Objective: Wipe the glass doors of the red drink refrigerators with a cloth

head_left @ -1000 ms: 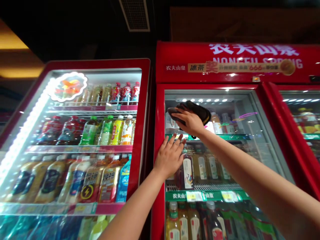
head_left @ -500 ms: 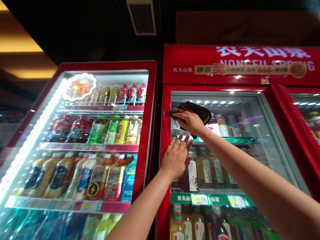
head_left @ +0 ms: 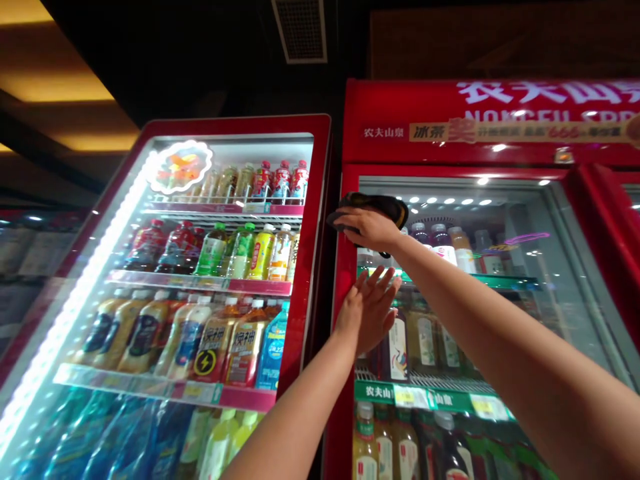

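Over the dark cloth (head_left: 383, 201), the fingers of the right hand (head_left: 370, 229) are laid nearly straight, apparently so that it is pressed flat; whether it is also gripped cannot be told. The cloth is placed across the upper left corner of the red door frame (head_left: 345, 273) and glass (head_left: 565, 327). Below, the left hand (head_left: 364, 310) is held with fingers spread, perhaps for steadiness. Behind the glass, bottles (head_left: 425, 337) are lined up, labels forward, presumably for easy reading.

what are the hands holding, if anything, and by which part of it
The right hand holds a black cloth with its fingers laid over the cloth's lower left part. The left hand is open, holding nothing.
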The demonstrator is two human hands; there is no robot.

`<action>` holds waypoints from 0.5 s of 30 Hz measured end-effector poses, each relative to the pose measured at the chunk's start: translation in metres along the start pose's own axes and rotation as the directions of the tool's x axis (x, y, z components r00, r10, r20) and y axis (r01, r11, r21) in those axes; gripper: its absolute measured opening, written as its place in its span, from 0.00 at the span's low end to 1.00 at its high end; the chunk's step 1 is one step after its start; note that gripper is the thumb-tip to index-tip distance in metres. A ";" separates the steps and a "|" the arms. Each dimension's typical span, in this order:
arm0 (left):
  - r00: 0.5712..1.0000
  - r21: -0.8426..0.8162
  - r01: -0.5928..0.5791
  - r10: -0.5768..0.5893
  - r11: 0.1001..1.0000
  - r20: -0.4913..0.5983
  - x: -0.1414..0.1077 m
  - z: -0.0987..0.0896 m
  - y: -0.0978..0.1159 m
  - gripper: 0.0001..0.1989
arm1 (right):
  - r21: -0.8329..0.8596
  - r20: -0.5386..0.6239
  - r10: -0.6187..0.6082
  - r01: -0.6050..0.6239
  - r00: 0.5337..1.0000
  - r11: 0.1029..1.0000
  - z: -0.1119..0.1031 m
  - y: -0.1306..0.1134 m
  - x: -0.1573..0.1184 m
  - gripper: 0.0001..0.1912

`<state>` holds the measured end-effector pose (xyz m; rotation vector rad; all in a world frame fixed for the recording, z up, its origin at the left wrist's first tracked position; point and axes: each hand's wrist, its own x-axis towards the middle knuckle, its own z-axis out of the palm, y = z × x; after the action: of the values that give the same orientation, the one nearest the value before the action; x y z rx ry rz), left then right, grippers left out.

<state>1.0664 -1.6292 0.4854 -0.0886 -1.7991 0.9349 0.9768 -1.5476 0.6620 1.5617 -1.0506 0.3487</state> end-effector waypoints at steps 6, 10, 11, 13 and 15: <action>1.000 0.013 -0.006 0.006 1.000 -0.027 -0.001 0.000 -0.001 0.30 | -0.053 -0.083 0.058 -0.062 0.995 0.997 0.005 -0.001 0.010 0.17; 1.000 0.010 0.009 -0.009 1.000 -0.019 0.000 0.004 -0.001 0.32 | 0.028 0.009 -0.010 0.010 1.000 1.000 0.003 -0.001 -0.008 0.20; 1.000 0.010 0.012 -0.012 1.000 -0.014 0.000 0.004 -0.001 0.32 | 0.012 -0.026 0.051 -0.051 0.998 0.999 0.001 0.002 -0.015 0.22; 1.000 0.016 0.019 -0.019 1.000 -0.008 0.000 0.004 0.000 0.33 | -0.047 -0.141 0.208 -0.217 0.968 0.975 -0.001 0.007 -0.032 0.25; 0.999 0.028 0.031 -0.031 0.999 -0.010 0.000 0.002 0.001 0.35 | -0.084 -0.253 0.336 -0.367 0.907 0.927 -0.001 0.008 -0.051 0.25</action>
<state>1.0640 -1.6296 0.4848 -0.0471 -1.7735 0.9359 0.9427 -1.5245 0.6305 1.1771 -1.1429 0.6836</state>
